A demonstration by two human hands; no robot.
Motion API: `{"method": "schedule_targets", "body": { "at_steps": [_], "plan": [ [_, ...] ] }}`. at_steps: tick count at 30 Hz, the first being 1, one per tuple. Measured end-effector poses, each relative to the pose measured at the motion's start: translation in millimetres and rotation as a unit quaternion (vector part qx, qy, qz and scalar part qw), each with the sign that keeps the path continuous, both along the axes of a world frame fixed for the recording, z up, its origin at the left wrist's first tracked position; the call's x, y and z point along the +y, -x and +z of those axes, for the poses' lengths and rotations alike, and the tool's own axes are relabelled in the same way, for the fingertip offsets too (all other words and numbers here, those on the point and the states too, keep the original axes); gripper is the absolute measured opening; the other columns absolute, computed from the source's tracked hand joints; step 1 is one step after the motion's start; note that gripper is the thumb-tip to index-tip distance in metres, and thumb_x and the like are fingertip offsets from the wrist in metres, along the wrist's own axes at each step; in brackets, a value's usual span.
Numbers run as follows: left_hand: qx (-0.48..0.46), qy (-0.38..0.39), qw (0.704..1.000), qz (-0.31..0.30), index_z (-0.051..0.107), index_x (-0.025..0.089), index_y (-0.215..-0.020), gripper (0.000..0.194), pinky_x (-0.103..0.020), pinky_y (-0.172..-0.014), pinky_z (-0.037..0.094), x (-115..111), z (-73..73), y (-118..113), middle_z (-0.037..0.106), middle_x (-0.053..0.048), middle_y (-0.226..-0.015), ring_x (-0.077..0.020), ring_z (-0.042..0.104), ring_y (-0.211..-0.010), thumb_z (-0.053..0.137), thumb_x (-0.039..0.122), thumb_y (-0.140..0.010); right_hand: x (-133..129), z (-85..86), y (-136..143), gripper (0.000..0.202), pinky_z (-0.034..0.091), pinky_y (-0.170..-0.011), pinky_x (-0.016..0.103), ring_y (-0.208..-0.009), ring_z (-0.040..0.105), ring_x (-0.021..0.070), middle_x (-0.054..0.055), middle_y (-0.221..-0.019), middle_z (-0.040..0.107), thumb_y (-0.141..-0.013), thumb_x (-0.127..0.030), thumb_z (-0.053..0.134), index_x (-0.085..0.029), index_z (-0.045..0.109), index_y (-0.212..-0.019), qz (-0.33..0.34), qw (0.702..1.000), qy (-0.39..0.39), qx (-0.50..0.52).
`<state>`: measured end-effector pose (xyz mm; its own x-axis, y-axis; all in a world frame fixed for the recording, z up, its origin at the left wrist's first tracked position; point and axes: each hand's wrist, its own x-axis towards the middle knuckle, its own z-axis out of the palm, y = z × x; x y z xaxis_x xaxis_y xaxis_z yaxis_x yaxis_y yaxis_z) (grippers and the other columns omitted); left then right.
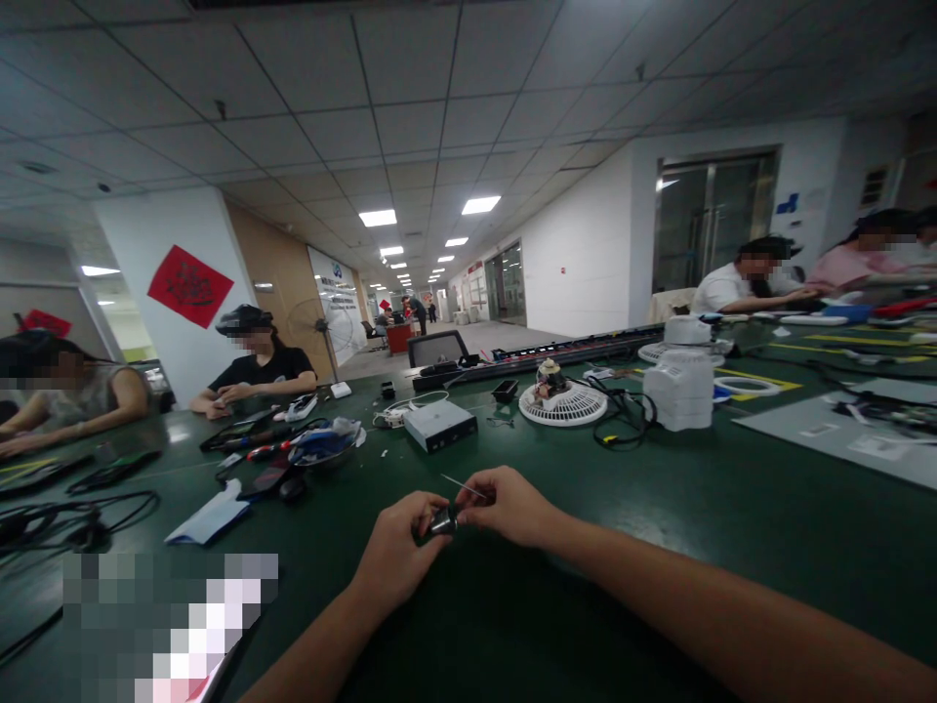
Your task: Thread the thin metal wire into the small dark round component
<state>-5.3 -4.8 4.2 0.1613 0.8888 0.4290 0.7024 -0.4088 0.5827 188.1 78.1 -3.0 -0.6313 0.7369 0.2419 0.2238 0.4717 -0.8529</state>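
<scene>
My left hand (399, 542) is closed around a small dark cylinder with a shiny metallic side (442, 521). Close beside it, my right hand (509, 508) pinches a thin, pale metal rod (463, 484) that sticks out to the upper left. The right fingertips are at the cylinder's right end; whether they also grip part of it I cannot tell. Both hands are held together over the green table (586, 586). Beyond them lies a silver, box-shaped disc drive (440, 426).
A white fan grille with a motor (562, 400) and a white housing (679, 389) stand behind to the right. At left are a blue cloth (209, 513), black cables (88, 527) and a bowl of parts (326, 441). Several people sit around the table.
</scene>
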Motion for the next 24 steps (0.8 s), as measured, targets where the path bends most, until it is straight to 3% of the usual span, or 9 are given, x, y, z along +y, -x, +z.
{"method": "schedule_targets", "body": {
  "at_steps": [6, 12, 19, 24],
  "plan": [
    [-0.021, 0.001, 1.0, -0.013, 0.038, 0.021, -0.062, 0.032, -0.032, -0.077, 0.05, -1.5, 1.0, -2.8, 0.071, -0.004, -0.104, -0.0205, 0.066, -0.092, 0.068, 0.014, -0.07, -5.2, 1.4, 1.5, 0.018, 0.045, -0.063, 0.025, -0.069, 0.062, 0.016, 0.002, -0.074, 0.072, -0.071, -0.027, 0.075, -0.016, 0.077, -0.084, -0.002, 1.0, -0.008, 0.0],
    [-0.021, 0.003, 1.0, -0.008, 0.041, 0.021, -0.062, 0.03, -0.033, -0.08, 0.051, -1.7, 2.7, -3.1, 0.071, -0.004, -0.102, -0.0212, 0.065, -0.094, 0.069, 0.015, -0.07, -8.9, 3.2, 2.7, 0.017, 0.046, -0.065, 0.025, -0.07, 0.062, 0.0151, 0.002, -0.076, 0.072, -0.076, -0.02, 0.067, -0.015, 0.076, -0.089, 0.041, 0.999, 0.005, -0.004],
    [-0.02, 0.02, 0.999, -0.04, 0.038, 0.021, -0.062, 0.032, -0.031, -0.077, 0.051, -4.5, 4.3, -5.0, 0.072, -0.004, -0.101, -0.0202, 0.066, -0.093, 0.067, 0.013, -0.071, -1.6, -3.2, 0.4, 0.021, 0.047, -0.065, 0.025, -0.068, 0.061, 0.0132, 0.001, -0.074, 0.068, -0.066, -0.023, 0.077, -0.013, 0.072, -0.084, 0.068, 0.996, 0.059, 0.023],
    [-0.031, 0.019, 0.998, -0.042, 0.036, 0.021, -0.062, 0.034, -0.031, -0.079, 0.05, -5.0, 3.5, -6.2, 0.071, -0.004, -0.102, -0.0206, 0.066, -0.095, 0.067, 0.013, -0.071, -3.9, 1.9, -1.0, 0.018, 0.044, -0.059, 0.022, -0.063, 0.057, 0.0106, -0.002, -0.069, 0.063, -0.064, -0.02, 0.077, -0.012, 0.068, -0.078, 0.071, 0.995, 0.067, 0.037]
  ]
}}
